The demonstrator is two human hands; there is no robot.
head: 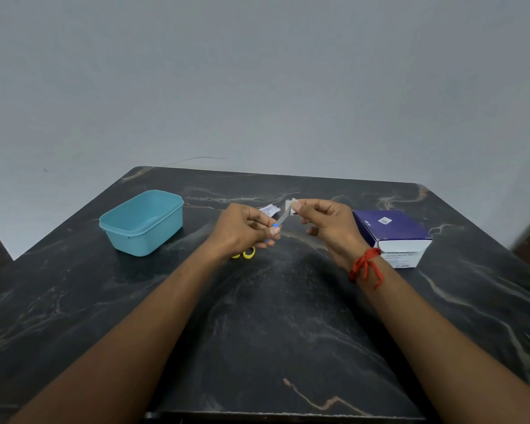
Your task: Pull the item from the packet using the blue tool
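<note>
Two bare forearms reach in from the bottom of the view and meet above the middle of a dark marble table [257, 332]. The left hand [242, 228] has its fingers curled, thumb and fingertips pinching the lower end of a small slim item with a blue tip [275, 225]; what the item is cannot be told. From that pinch a thin, pale, translucent strip [283, 216] rises on a slant, up and to the right, to the right hand [328, 223]. The right hand is also curled, thumb and forefinger pinching the strip's upper end, where a small white flap [290, 206] sticks out above the fingertips. The strip spans the short gap between the two hands, held clear above the tabletop.

A red thread [366, 266] is tied around the right wrist. Just behind the left hand's fingers lies a small torn white wrapper with print [269, 209]. Under the left hand, yellow ring handles [247, 253] peek out on the table. Well to the left stands an open teal plastic tub [141, 223]. Just right of the right hand sits a purple and white carton [393, 234]. A plain pale wall [257, 71] fills the background.
</note>
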